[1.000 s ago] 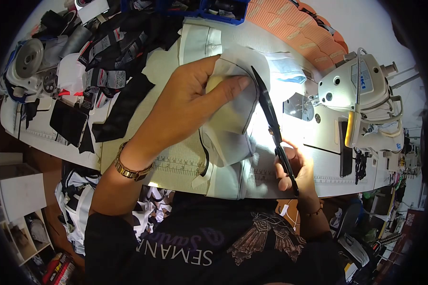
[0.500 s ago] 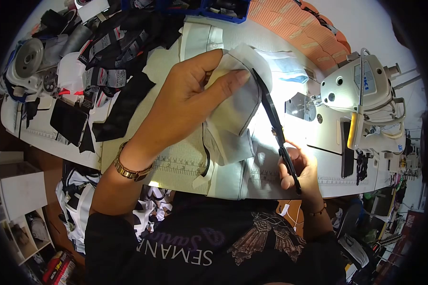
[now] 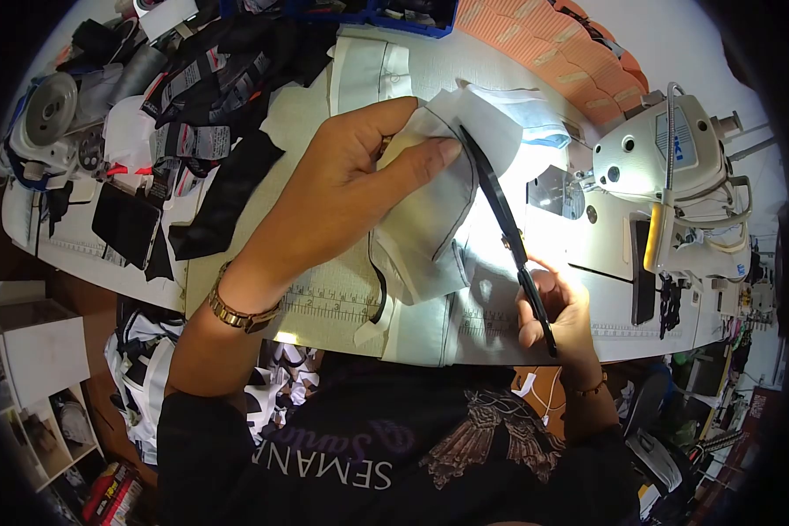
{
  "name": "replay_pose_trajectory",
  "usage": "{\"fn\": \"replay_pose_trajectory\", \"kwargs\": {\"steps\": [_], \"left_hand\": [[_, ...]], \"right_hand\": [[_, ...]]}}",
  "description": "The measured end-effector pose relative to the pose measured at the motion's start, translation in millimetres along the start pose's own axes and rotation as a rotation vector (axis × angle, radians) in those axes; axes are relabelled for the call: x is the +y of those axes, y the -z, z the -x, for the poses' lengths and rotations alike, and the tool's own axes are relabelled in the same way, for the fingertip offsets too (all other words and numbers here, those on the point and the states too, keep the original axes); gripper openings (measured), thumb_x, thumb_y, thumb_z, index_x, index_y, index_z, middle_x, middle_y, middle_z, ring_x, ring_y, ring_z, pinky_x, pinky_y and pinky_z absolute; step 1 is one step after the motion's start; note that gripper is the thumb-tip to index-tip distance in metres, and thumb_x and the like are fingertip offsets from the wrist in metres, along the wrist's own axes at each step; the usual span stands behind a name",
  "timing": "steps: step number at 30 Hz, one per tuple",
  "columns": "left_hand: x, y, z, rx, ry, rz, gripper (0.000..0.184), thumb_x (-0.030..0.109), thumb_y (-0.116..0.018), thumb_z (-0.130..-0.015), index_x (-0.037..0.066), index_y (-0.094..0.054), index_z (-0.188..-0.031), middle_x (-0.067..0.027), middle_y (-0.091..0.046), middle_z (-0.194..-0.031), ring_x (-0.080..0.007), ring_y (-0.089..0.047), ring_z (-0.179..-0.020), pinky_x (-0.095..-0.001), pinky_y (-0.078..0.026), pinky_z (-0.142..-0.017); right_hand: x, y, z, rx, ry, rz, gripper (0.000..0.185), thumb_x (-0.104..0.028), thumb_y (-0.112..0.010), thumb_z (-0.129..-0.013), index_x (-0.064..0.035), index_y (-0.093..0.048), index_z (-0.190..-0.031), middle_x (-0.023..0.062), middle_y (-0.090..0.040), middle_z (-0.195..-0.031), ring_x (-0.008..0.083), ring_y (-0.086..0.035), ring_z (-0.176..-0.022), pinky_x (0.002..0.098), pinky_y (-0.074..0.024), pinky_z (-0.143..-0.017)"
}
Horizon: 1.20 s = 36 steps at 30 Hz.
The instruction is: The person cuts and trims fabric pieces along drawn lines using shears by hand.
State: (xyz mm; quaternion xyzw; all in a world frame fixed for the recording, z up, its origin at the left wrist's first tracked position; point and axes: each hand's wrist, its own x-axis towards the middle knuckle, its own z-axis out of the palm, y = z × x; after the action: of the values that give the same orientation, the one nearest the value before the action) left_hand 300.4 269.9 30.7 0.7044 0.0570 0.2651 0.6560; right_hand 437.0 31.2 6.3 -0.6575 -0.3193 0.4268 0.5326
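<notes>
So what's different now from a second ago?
The pale flap near the tip of the black scissors has spread out to the right, past the blades. Nothing was picked up or let go. The left hand still pinches the grey cloth, the right hand still holds the scissors, and the sewing machine stayed put.

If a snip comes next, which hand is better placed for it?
Probably the right hand: it holds the scissors, with the blade tips at the cloth. The left hand is occupied, pinching that cloth.
</notes>
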Motion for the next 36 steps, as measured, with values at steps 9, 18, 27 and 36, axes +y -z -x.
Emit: {"fn": "replay_pose_trajectory", "kwargs": {"steps": [9, 18, 27, 36], "left_hand": [[2.4, -0.5, 1.6, -0.077, 0.016, 0.018, 0.023, 0.018, -0.059, -0.086, -0.002, -0.060, -0.097, 0.0004, -0.060, -0.080, -0.0016, -0.048, -0.071, -0.0179, -0.039, -0.062], [6.4, -2.2, 2.0, -0.103, 0.011, -0.008, 0.017, 0.015, -0.060, -0.085, -0.001, -0.060, -0.089, 0.0010, -0.061, -0.076, -0.0010, -0.049, -0.067, -0.0170, -0.039, -0.059], [9.4, 3.1, 1.4, -0.221, 0.137, -0.041, 0.017, 0.016, -0.061, -0.084, 0.000, -0.061, -0.091, 0.0013, -0.060, -0.077, -0.0024, -0.048, -0.069, -0.0175, -0.039, -0.062], [9.1, 55.9, -12.7, 0.348, -0.127, -0.348, 0.010, 0.010, -0.054, -0.086, 0.004, -0.056, -0.078, 0.0044, -0.050, -0.064, -0.0021, -0.045, -0.058, -0.0189, -0.035, -0.049]], "right_hand": [[2.0, -0.7, -1.6, 0.013, 0.072, 0.195, 0.089, -0.031, -0.084, -0.053, 0.0002, -0.043, -0.126, -0.0062, -0.046, -0.061, 0.0013, -0.040, -0.053, 0.0168, -0.0297, -0.047], [-3.1, -1.6, -2.2, -0.026, 0.103, 0.164, 0.087, -0.035, -0.082, -0.056, 0.0009, -0.044, -0.125, -0.0052, -0.047, -0.061, 0.0021, -0.041, -0.054, 0.0177, -0.0306, -0.049], [5.8, -1.4, -2.5, -0.033, 0.032, 0.066, 0.077, -0.010, -0.081, -0.061, 0.0017, -0.042, -0.126, -0.0054, -0.046, -0.062, 0.0034, -0.042, -0.055, 0.0170, -0.0338, -0.051], [10.5, -13.3, 3.1, 0.195, 0.123, -0.058, 0.087, -0.023, -0.082, -0.061, 0.0053, -0.034, -0.128, -0.0018, -0.049, -0.065, 0.0014, -0.042, -0.048, 0.0153, -0.0279, -0.041]]}}
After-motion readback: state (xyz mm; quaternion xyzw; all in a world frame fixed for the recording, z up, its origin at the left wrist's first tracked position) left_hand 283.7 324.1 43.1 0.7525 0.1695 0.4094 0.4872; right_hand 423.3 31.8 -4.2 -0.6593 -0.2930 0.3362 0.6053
